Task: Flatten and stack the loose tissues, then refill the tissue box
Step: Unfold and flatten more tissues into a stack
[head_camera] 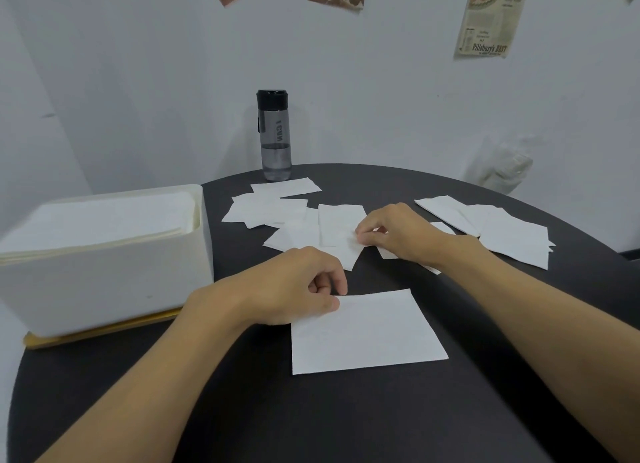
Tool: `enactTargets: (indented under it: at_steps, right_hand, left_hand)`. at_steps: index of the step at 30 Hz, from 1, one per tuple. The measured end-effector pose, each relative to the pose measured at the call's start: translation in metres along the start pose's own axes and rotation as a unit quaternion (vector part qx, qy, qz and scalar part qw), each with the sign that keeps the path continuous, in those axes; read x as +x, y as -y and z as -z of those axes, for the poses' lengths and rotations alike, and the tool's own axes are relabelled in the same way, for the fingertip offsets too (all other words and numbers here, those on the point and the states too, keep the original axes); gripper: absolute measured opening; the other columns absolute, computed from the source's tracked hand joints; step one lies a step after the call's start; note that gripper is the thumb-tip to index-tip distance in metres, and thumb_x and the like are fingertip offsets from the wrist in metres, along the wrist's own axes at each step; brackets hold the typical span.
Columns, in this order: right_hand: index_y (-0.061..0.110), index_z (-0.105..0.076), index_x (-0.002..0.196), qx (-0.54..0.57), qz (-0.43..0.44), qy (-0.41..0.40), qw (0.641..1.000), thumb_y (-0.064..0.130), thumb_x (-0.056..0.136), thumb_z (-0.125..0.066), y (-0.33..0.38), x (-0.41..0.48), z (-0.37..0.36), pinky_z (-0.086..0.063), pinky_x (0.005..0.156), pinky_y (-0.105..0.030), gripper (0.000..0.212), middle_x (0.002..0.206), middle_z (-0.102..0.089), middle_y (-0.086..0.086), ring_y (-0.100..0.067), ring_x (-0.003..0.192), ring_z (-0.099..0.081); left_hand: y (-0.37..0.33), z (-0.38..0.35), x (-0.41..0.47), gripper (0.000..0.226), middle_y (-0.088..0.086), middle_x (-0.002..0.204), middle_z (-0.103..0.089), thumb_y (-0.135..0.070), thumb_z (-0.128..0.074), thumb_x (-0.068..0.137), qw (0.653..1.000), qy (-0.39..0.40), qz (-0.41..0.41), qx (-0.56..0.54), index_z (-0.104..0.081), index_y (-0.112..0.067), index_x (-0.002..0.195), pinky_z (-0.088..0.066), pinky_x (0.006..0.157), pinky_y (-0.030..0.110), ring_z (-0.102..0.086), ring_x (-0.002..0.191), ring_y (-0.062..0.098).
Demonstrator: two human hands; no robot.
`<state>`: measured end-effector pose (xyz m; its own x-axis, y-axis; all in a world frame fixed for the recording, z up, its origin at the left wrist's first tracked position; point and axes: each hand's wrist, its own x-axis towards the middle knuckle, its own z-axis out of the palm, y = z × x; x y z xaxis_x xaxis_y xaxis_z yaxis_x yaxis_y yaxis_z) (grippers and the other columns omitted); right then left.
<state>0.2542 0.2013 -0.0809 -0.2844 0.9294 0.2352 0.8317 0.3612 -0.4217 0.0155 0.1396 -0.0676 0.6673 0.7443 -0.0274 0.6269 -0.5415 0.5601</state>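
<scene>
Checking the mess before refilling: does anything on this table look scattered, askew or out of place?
Yes. Loose tissues lie scattered and overlapping at odd angles across the far side of the table, with another heap on the right. Only one flat tissue lies alone near the front.

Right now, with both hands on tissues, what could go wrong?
The right hand pinches one sheet in the overlapping pile; lifting may drag neighbours along.
The left hand holds only a corner of the flat tissue; a tug could crease it.
The box already looks full; more may not fit.
</scene>
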Motion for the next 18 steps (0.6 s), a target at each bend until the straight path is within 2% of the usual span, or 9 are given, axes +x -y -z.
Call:
enactTargets:
  at_steps: [3, 4, 6, 8, 11, 15, 18]
  right_hand:
    - [0.020, -0.073, 0.081, 0.006, 0.004, -0.001, 1.000, 0.021, 0.092, -0.069, -0.0009, 0.0023, -0.0014, -0.050, 0.089, -0.028, 0.012, 0.103, -0.071, 0.005, -0.005, 0.090, -0.062]
    - [0.021, -0.073, 0.084, 0.004, 0.005, 0.003, 1.000, 0.024, 0.090, -0.072, 0.0000, 0.0025, -0.0017, -0.049, 0.086, -0.026, 0.007, 0.103, -0.070, 0.005, -0.002, 0.087, -0.060]
    - [0.018, -0.075, 0.093, -0.015, 0.011, 0.007, 1.000, 0.028, 0.089, -0.074, 0.0021, 0.0033, -0.0023, -0.047, 0.083, -0.023, 0.011, 0.104, -0.068, 0.005, 0.001, 0.082, -0.056]
    - [0.014, -0.076, 0.093, -0.034, 0.025, 0.002, 0.999, 0.025, 0.091, -0.071, 0.0023, 0.0035, -0.0031, -0.048, 0.084, -0.026, 0.012, 0.103, -0.070, 0.004, -0.003, 0.083, -0.058]
    - [0.007, -0.072, 0.082, -0.044, 0.039, 0.000, 0.998, 0.020, 0.096, -0.064, 0.0009, 0.0022, -0.0036, -0.047, 0.080, -0.027, 0.021, 0.094, -0.071, 0.001, -0.013, 0.084, -0.060]
    - [0.003, -0.072, 0.088, -0.061, 0.035, -0.011, 0.997, 0.019, 0.099, -0.057, -0.0002, 0.0022, -0.0044, -0.048, 0.082, -0.033, 0.024, 0.095, -0.071, -0.004, -0.018, 0.086, -0.060]
    - [0.006, -0.067, 0.083, -0.070, 0.025, -0.094, 0.993, 0.012, 0.096, -0.052, -0.0004, 0.0021, -0.0057, -0.051, 0.078, -0.044, 0.021, 0.086, -0.068, -0.005, -0.025, 0.080, -0.060]
  left_hand:
    - [0.0007, -0.0004, 0.0000, 0.007, -0.013, 0.075, -0.058, -0.021, -0.067, 0.094, 1.000, 0.000, 0.001, -0.001, -0.068, -0.026, 0.098, -0.040, 0.060, 0.010, -0.049, 0.061, -0.002]
    - [0.0010, -0.0005, 0.0000, 0.007, -0.013, 0.075, -0.058, -0.021, -0.067, 0.094, 1.000, 0.001, 0.001, -0.001, -0.068, -0.026, 0.098, -0.040, 0.060, 0.011, -0.049, 0.061, -0.002]
    - [0.0018, -0.0002, 0.0000, 0.007, -0.012, 0.076, -0.059, -0.021, -0.066, 0.094, 1.000, 0.001, 0.001, -0.001, -0.067, -0.027, 0.098, -0.040, 0.060, 0.011, -0.049, 0.061, -0.002]
    - [0.0023, 0.0001, 0.0001, 0.007, -0.012, 0.077, -0.059, -0.021, -0.066, 0.094, 1.000, 0.002, 0.000, -0.003, -0.068, -0.026, 0.099, -0.040, 0.060, 0.011, -0.049, 0.061, -0.002]
    - [0.0020, 0.0000, 0.0004, 0.007, -0.013, 0.076, -0.059, -0.021, -0.066, 0.094, 1.000, 0.002, -0.001, -0.005, -0.068, -0.026, 0.099, -0.040, 0.060, 0.012, -0.049, 0.060, -0.001]
    - [0.0027, 0.0000, 0.0006, 0.007, -0.014, 0.075, -0.058, -0.021, -0.066, 0.094, 1.000, 0.003, -0.002, -0.004, -0.067, -0.026, 0.098, -0.040, 0.061, 0.012, -0.049, 0.061, -0.001]
    - [0.0032, 0.0000, 0.0008, 0.007, -0.013, 0.075, -0.059, -0.021, -0.067, 0.094, 1.000, 0.002, -0.003, -0.005, -0.067, -0.027, 0.098, -0.041, 0.061, 0.012, -0.050, 0.062, -0.001]
